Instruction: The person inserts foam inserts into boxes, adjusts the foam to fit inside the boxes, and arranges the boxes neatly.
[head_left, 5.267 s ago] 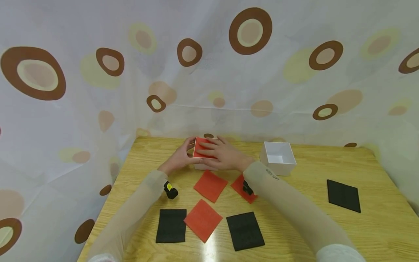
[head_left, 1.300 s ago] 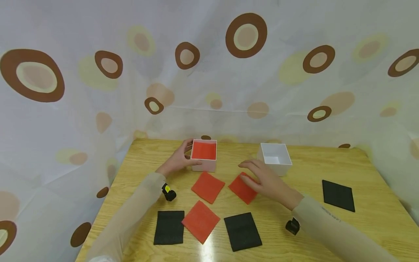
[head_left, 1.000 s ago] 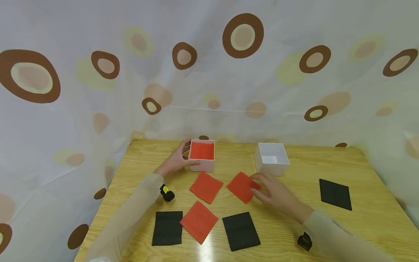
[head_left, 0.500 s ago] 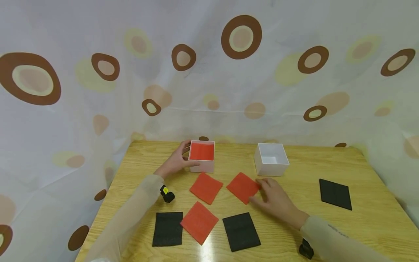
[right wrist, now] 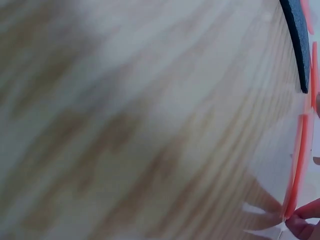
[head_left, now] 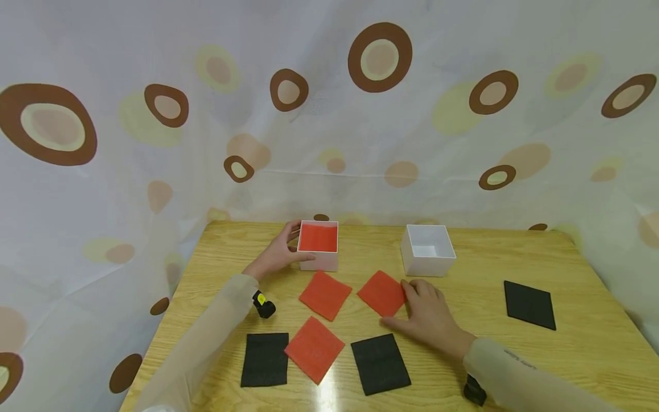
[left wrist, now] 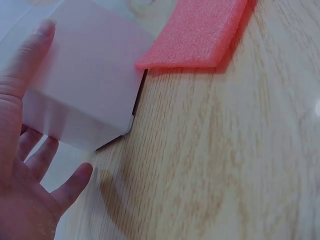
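In the head view my left hand [head_left: 278, 252] holds a white box [head_left: 319, 262], thumb along the front wall and fingers behind its left side. Red foam [head_left: 319, 237] lies inside that box. The left wrist view shows the thumb stretched along the box wall [left wrist: 90, 75]. My right hand [head_left: 435, 320] is at a red foam square [head_left: 380, 293] lying on the table, thumb and index spread apart at its right and lower corners. In the right wrist view the fingertips [right wrist: 300, 225] meet the end of a red foam edge [right wrist: 300, 160].
A second white box [head_left: 427, 266] stands at the back right. Two more red foam squares [head_left: 326, 294] [head_left: 314, 349] lie near the middle. Black squares lie at front left [head_left: 265, 360], front middle [head_left: 381, 364] and right [head_left: 530, 305]. A patterned curtain [head_left: 329, 114] hangs behind the wooden table [head_left: 582, 366].
My right hand has left the red foam in the left box and moved right to a red square; lately its thumb has slid to the lower corner. My left hand stays at the box.
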`<state>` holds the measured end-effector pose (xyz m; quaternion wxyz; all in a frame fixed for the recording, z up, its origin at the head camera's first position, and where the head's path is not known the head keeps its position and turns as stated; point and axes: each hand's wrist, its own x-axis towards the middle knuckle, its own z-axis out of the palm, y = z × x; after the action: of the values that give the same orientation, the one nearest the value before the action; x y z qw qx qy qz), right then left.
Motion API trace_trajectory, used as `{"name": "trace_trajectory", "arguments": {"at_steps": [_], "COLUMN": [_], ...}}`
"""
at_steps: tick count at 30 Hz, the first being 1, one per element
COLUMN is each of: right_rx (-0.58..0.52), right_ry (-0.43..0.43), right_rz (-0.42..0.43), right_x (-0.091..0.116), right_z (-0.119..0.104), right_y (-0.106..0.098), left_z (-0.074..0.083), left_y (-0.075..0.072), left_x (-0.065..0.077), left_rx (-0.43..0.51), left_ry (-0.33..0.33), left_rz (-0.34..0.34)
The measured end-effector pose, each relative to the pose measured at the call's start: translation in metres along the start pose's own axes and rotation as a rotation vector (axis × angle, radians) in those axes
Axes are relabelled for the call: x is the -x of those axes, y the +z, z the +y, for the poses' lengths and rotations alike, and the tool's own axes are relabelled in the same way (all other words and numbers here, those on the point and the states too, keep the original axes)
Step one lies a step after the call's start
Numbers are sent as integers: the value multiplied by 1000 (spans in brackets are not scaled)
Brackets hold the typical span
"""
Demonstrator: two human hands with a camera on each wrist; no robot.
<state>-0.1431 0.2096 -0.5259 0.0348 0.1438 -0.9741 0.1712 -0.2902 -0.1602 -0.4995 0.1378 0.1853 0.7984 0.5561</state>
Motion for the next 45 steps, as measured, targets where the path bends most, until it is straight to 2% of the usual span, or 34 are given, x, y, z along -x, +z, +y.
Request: {"name": "trace_trajectory", "arguments": {"at_steps": [5,13,24,33,43,45], "right_rx": [41,70,86,101,114,118], "right_ry": [17,7,-53,-78,-75,-78], "right_rz": [-15,36,31,-47,-77,-82], "right_x": [-3,-5,-6,-6,-14,-14], "right_z": [-1,-9,-11,-11,-17,-17], "right_y": [5,3,2,-2,-7,-7], "left_z": [1,1,0,-1,2,-2], "left_y": [0,0,1,1,1,1], "left_x": [1,0,1,-1,1,-1], "left_rx": [-9,-11,-23,-19,-13,-25], "left_ry": [8,5,-3,-2,2,2], "left_rz": [-1,-1,3,4,-1,2]}}
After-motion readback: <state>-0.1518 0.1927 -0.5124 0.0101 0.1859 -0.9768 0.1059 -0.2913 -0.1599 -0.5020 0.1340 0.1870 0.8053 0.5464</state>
